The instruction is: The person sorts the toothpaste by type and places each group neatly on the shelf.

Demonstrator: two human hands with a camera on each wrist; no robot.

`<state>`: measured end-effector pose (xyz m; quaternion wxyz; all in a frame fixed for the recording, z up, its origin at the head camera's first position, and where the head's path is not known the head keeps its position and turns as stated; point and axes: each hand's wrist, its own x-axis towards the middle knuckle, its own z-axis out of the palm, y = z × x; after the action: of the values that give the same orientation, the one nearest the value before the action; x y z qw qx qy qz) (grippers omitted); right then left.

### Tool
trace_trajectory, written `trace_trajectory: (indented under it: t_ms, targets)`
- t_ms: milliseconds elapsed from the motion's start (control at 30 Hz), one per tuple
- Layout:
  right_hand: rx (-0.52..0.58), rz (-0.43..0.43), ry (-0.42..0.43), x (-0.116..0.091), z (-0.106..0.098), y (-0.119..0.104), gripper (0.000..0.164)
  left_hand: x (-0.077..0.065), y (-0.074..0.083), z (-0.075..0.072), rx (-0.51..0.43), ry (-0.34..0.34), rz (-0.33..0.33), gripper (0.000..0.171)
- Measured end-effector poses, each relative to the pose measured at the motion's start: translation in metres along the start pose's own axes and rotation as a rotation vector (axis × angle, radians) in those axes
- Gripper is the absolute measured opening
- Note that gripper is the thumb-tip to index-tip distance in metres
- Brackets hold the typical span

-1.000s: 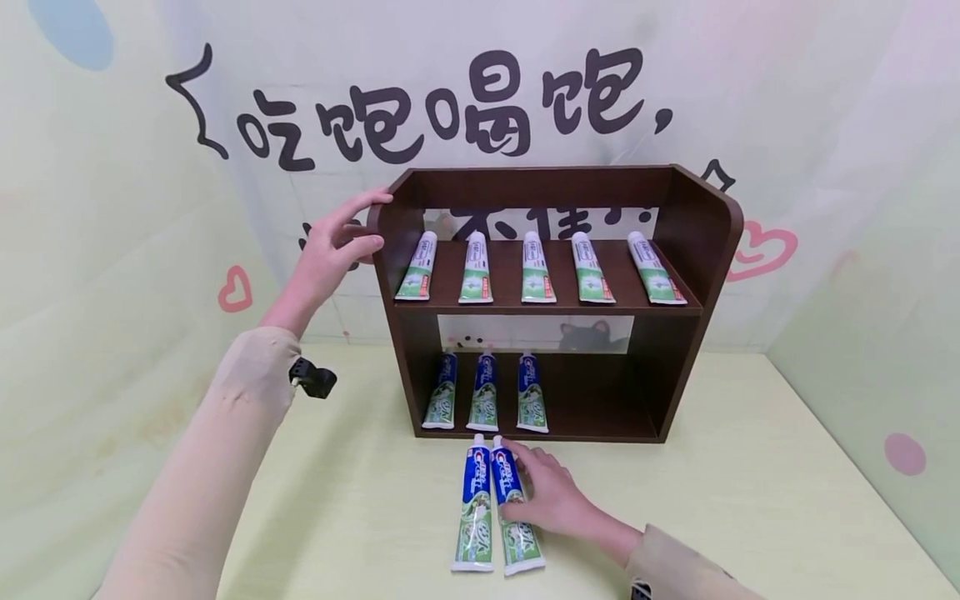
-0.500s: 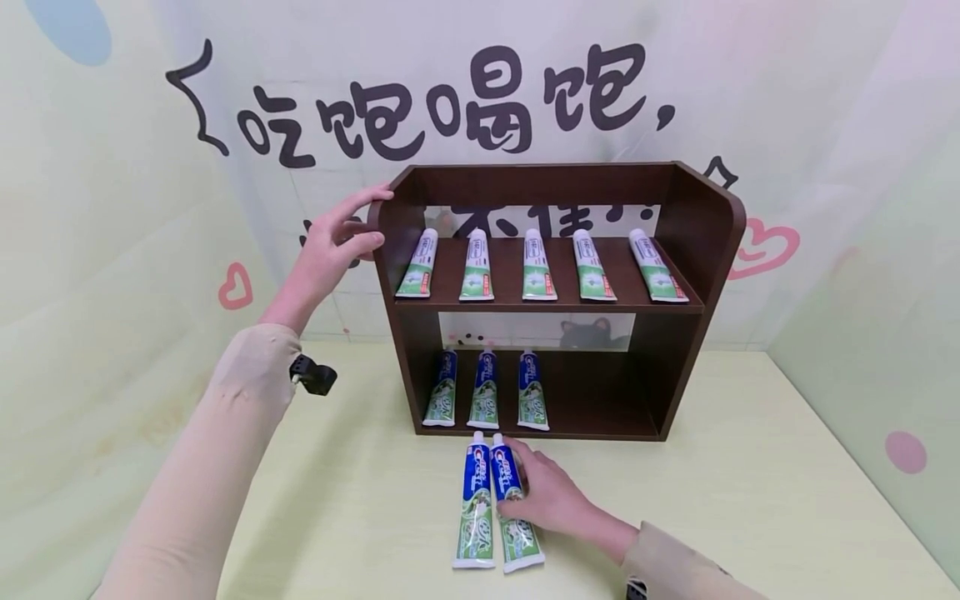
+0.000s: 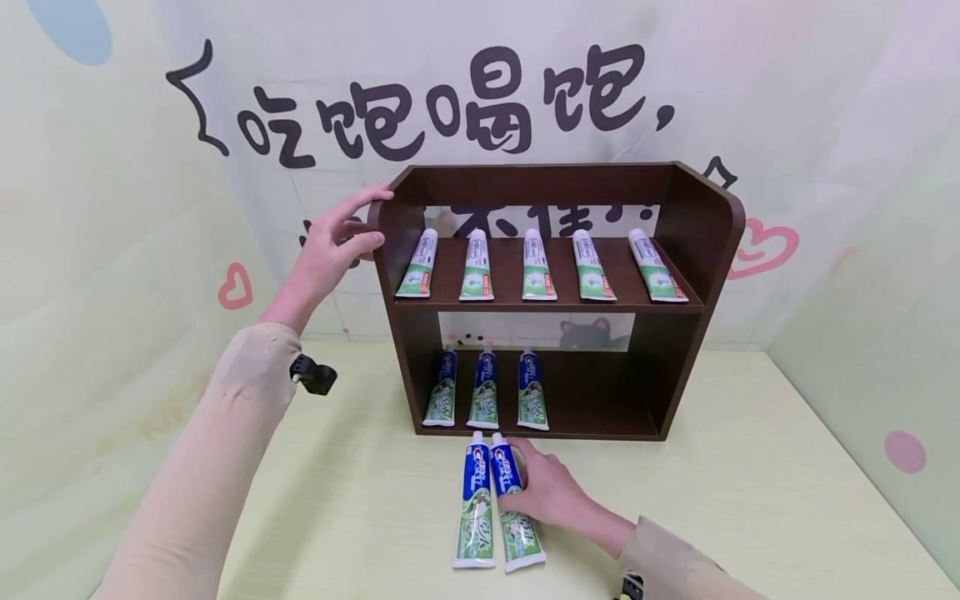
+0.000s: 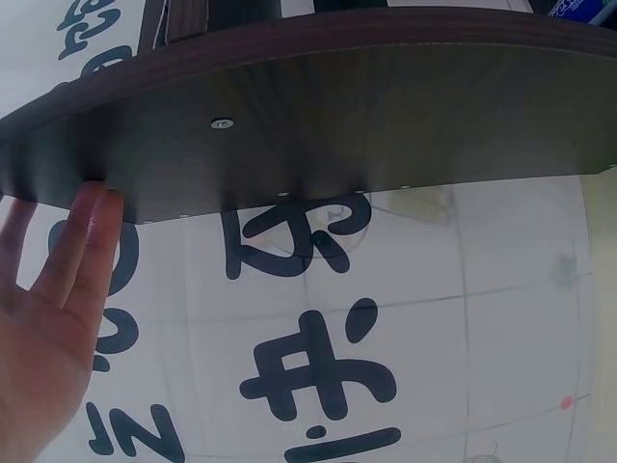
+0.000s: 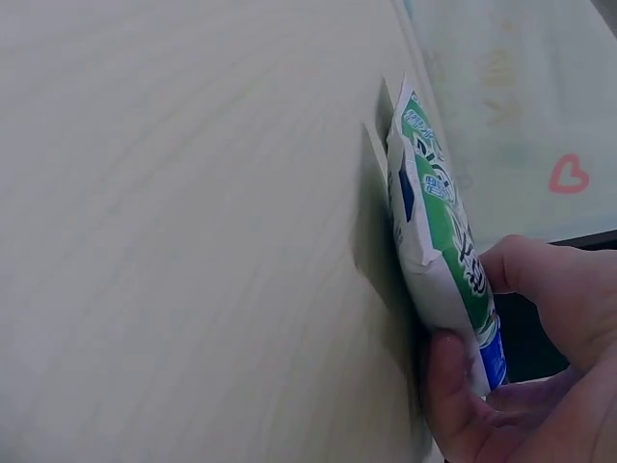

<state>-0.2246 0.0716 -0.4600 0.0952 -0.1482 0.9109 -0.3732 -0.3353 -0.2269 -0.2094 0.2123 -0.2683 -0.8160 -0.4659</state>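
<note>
On the table in front of a dark brown shelf (image 3: 540,310), two blue-and-green toothpaste tubes lie side by side, caps toward the shelf. My right hand (image 3: 551,492) grips the right tube (image 3: 517,533) from its right side, thumb and fingers at opposite edges. Up close in the right wrist view, the fingers hold this tube (image 5: 439,207) near its blue part. The other tube (image 3: 474,517) lies just left of it. My left hand (image 3: 330,246) rests fairly straight fingers against the shelf's left side panel (image 4: 318,116), near the upper corner.
Several white-and-green toothpaste tubes (image 3: 538,267) lie in a row on the upper level. Three blue-and-green tubes (image 3: 485,392) occupy the left and middle of the lower level, with bare board (image 3: 600,400) to their right. A printed backdrop (image 3: 480,100) stands behind the pale table (image 3: 750,500).
My right hand keeps its hold on the right tube, with slight finger movement. That tube's lower end has shifted a little to the right. The left hand stays where it was.
</note>
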Motion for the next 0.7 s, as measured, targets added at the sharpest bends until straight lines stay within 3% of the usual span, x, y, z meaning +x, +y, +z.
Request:
trace_trajectory:
  t_ms: [333,500,700]
  targets:
    - [0.014,-0.006,-0.028,-0.001,-0.005,-0.003,0.09,-0.008,0.027,0.003,0.005,-0.014,-0.009,0.045]
    - [0.015,0.0,-0.033,-0.001,-0.005,-0.004,0.091,-0.008,0.029,0.003,-0.002,-0.008,-0.002,0.045]
    - [0.109,0.035,-0.03,-0.001,-0.006,-0.001,0.092,-0.008,0.025,0.002,-0.009,-0.009,0.001,0.045]
